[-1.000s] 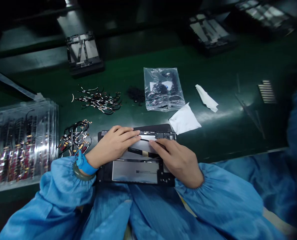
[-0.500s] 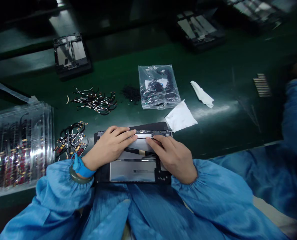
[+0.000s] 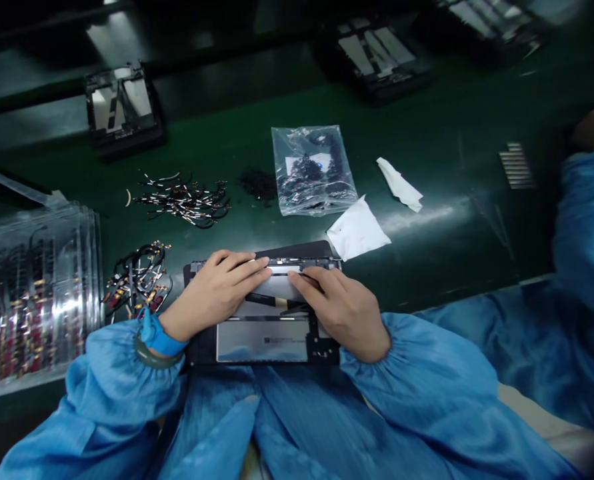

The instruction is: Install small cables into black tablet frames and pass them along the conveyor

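An opened tablet [image 3: 261,341] with its silver battery plates showing lies in front of me at the table's near edge. My left hand [image 3: 225,287] rests across its upper left part, fingers stretched out over the far edge. On the upper right part is my right hand [image 3: 344,307], its fingers bent and the thumb and forefinger tips close together at a pale strip [image 3: 283,270]. What those fingertips hold, if anything, is hidden. A dark pointed piece [image 3: 295,309] shows beneath the right palm; I cannot tell whether it is held.
Loose cables [image 3: 184,200] lie beyond the tablet, with more [image 3: 139,277] at left beside clear plastic trays [image 3: 37,300]. Past my hands are a clear bag [image 3: 314,170] of small black parts and white wipes [image 3: 359,230]. Other opened devices [image 3: 124,107] stand farther back. Another person's sleeve [image 3: 587,233] is at right.
The whole view has shifted slightly, so things sit a little farther left. Both hands keep nearly the same places on the tablet.
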